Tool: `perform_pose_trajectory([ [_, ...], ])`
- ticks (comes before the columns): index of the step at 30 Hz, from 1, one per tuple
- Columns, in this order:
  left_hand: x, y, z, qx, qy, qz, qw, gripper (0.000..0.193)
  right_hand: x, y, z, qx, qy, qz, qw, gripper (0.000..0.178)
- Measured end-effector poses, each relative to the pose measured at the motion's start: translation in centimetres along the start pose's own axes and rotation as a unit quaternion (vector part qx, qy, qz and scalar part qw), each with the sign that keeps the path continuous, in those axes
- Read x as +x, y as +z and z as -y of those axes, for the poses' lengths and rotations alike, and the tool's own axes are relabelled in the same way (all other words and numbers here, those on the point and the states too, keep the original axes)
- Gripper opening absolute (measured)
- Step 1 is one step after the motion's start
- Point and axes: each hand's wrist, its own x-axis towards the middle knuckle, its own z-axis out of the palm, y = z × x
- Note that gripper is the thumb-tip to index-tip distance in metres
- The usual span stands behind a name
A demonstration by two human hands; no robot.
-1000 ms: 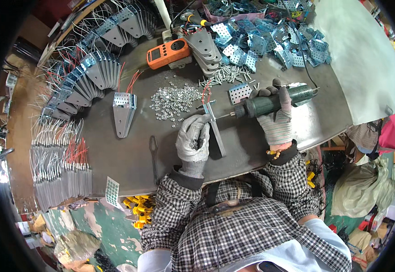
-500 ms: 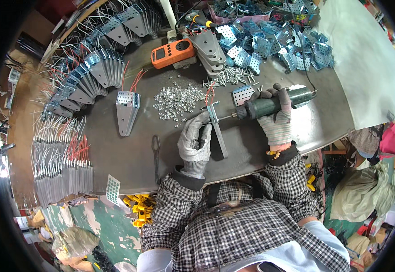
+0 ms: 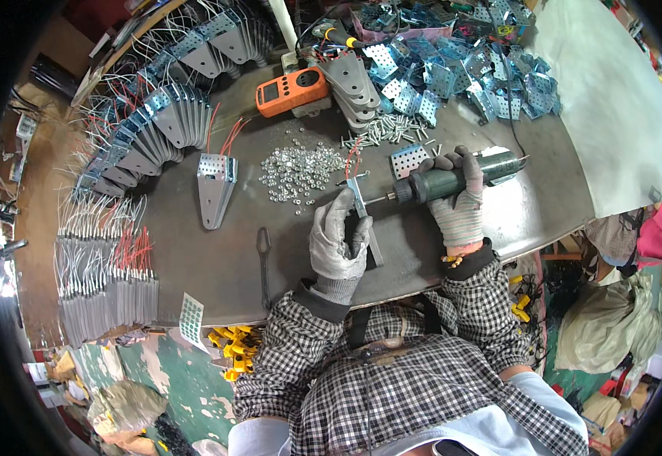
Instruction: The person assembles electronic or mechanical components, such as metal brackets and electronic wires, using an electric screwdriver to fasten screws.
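Both my hands wear grey gloves. My left hand (image 3: 337, 245) grips a tapered grey metal plate (image 3: 375, 245) by its edge, fingers near the top and thumb lower down. A blue-silver perforated bracket sits at its upper end, with red wires (image 3: 354, 152) rising from it. My right hand (image 3: 456, 199) is wrapped round a dark green electric screwdriver (image 3: 439, 185). Its bit (image 3: 381, 199) points left and meets the bracket end of the plate. A loose perforated bracket (image 3: 409, 159) lies just behind the screwdriver. To the left lies a similar plate with bracket (image 3: 215, 190) and red wires.
Small nuts (image 3: 296, 171) and bolts (image 3: 395, 129) lie in heaps beyond my hands. Farther back are an orange meter (image 3: 293, 91), stacked grey plates (image 3: 350, 87) and piled brackets (image 3: 460, 68). Wired assemblies (image 3: 144, 137) curve along the left; a dark flat tool (image 3: 264, 266) lies nearer.
My left hand has shifted slightly right along the plate, its thumb now lower on it. The screwdriver has stayed almost in place, its bit still at the bracket end.
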Motion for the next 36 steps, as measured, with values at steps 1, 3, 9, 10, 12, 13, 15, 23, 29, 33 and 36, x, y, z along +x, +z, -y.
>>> perform_pose_trajectory([
  [1,-0.2,0.0,0.2,0.005,0.013,-0.006,1.000,0.059,-0.1,-0.1,-0.2,0.001,0.001,0.007,1.000,0.029],
  [3,0.2,0.1,-0.5,-0.030,-0.011,-0.009,0.999,0.054,0.2,-0.4,-0.1,0.004,-0.001,0.016,1.000,0.031],
  [9,1.3,0.6,0.0,0.071,-0.021,0.028,0.997,0.025,1.4,-0.9,0.0,0.022,0.020,0.063,0.998,0.027],
  [10,1.2,1.1,1.4,-0.180,-0.170,0.071,0.966,0.021,2.0,-0.7,-0.3,0.042,0.027,0.085,0.995,0.024],
  [12,1.7,2.0,0.2,-0.309,-0.263,0.060,0.912,0.026,2.2,-0.4,-0.7,0.069,0.032,0.094,0.993,0.017],
  [13,1.3,2.2,0.6,-0.309,-0.264,0.061,0.912,0.026,2.2,-0.7,-0.6,0.069,0.032,0.092,0.993,0.017],
  [15,0.9,2.4,1.6,-0.244,-0.224,0.058,0.942,0.036,2.2,-0.9,-0.8,0.064,0.030,0.160,0.985,0.020],
  [23,6.7,-3.3,3.3,-0.345,-0.463,0.306,0.757,0.047,0.7,0.4,-0.6,-0.004,0.074,0.163,0.984,0.048],
  [29,4.2,-7.6,3.6,-0.547,-0.447,0.319,0.632,0.024,-0.3,0.3,3.1,-0.085,-0.048,0.161,0.982,0.047],
  [33,3.8,-8.5,2.7,-0.558,-0.516,0.264,0.594,0.025,0.2,-1.1,3.7,-0.085,-0.043,0.158,0.983,0.048],
  [36,3.5,-7.6,0.5,-0.543,-0.414,0.222,0.696,0.027,0.1,-0.7,3.4,-0.088,-0.054,0.144,0.984,0.050],
])
